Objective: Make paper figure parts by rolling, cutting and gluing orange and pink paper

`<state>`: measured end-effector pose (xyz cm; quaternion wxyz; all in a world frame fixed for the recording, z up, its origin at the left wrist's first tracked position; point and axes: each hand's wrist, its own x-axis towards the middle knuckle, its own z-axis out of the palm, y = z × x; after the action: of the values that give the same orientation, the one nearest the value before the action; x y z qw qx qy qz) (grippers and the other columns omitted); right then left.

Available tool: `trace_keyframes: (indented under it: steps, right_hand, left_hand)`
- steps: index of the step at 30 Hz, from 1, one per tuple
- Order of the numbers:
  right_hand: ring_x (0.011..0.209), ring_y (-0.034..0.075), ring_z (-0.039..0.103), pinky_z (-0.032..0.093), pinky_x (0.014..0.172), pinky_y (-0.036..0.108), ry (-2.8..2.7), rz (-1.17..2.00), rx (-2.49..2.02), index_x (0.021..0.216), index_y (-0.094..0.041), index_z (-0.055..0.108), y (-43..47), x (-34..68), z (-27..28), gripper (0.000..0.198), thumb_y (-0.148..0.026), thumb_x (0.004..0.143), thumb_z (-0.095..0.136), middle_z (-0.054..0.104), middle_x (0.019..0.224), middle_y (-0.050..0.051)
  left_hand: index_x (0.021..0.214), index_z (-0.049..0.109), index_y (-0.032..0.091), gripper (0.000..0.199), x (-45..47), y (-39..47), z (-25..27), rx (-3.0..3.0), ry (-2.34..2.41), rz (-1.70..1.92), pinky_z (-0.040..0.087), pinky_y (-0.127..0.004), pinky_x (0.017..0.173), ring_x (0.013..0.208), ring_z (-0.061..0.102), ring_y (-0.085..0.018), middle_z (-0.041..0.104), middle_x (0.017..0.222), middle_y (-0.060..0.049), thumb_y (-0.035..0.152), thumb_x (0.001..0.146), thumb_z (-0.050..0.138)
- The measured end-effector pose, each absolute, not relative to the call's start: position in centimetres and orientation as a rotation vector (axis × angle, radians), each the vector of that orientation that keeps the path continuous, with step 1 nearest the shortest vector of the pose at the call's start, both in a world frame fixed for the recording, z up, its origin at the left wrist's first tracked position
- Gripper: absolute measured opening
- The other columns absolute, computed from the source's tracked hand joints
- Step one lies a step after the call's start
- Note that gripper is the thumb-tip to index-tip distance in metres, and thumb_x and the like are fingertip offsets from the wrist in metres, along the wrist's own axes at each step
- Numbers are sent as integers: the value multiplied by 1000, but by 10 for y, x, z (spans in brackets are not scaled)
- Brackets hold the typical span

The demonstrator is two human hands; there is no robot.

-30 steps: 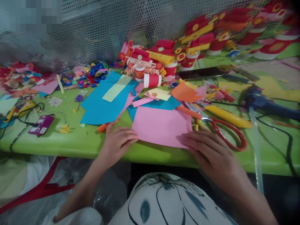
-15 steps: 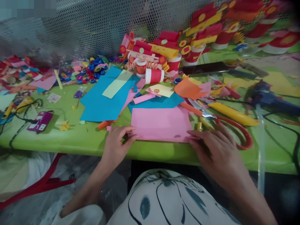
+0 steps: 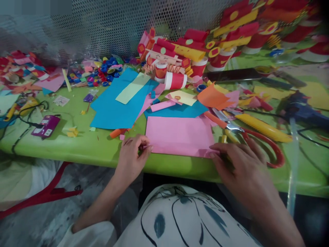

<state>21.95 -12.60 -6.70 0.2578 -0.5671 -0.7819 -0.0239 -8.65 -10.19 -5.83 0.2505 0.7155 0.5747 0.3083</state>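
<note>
Head view: pink paper (image 3: 177,133) on table (image 3: 84,145) before you.
Left hand (image 3: 133,154): you pinch its near-left corner.
Right hand (image 3: 243,163): you pinch its near-right corner.

Paper sheet (image 3: 180,133) on table (image 3: 84,149), along front edge — between left hand (image 3: 133,154) and right hand (image 3: 240,163). Scissors (image 3: 233,127) to its right, glue gun (image 3: 307,111) farther right. Behind: cups (image 3: 176,81). Left rear — strip (image 3: 132,88) on larger sheet (image 3: 113,115).

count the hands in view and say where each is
2: the left hand at the near left corner of the pink paper, the right hand at its near right corner.
</note>
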Motion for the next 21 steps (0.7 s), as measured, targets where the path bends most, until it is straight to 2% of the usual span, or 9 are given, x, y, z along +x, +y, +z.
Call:
trace_keyframes:
  steps: [3, 6, 9, 17, 21]
  right_hand:
    - [85, 30, 72, 43, 106, 65, -2139, -26, -1519, 97, -26, 64, -126, 219, -66, 13, -31, 100, 52, 74, 87, 5]
    - [84, 31, 69, 43, 103, 64, -2145, -2, -1495, 101, -29, 68, -127, 219, -67, 14, -29, 98, 54, 73, 87, 5]
    - [85, 31, 66, 44, 103, 64, -2161, -19, -1478, 104, -30, 71, -129, 219, -70, 18, -28, 99, 54, 72, 88, 6]
    - [89, 27, 69, 40, 109, 62, -2177, 15, -1413, 107, -30, 74, -131, 230, -69, 16, -31, 102, 59, 74, 93, 4]
    - [86, 25, 70, 37, 111, 60, -2116, 99, -1434, 111, -32, 74, -134, 238, -67, 17, -32, 101, 60, 74, 92, 1]
  left_hand:
    - [95, 65, 24, 6, -86, -102, -54, 2096, 1552, 738, 40, -39, 84, 85, 62, -21, 72, 87, -1, 22, 99, 60]
    - [104, 72, 28, 24, -86, -103, -52, 2212, 1513, 638, 35, -42, 87, 92, 63, -22, 74, 93, -1, 14, 101, 53]
    - [110, 77, 34, 39, -87, -104, -51, 2265, 1514, 593, 33, -42, 84, 91, 61, -23, 72, 90, -1, 9, 101, 49]
    - [112, 78, 35, 44, -89, -104, -53, 2286, 1509, 556, 33, -43, 87, 92, 60, -23, 70, 91, -1, 7, 100, 47]
    - [114, 78, 34, 40, -90, -103, -54, 2269, 1501, 568, 34, -43, 88, 93, 60, -23, 70, 91, -1, 9, 101, 49]
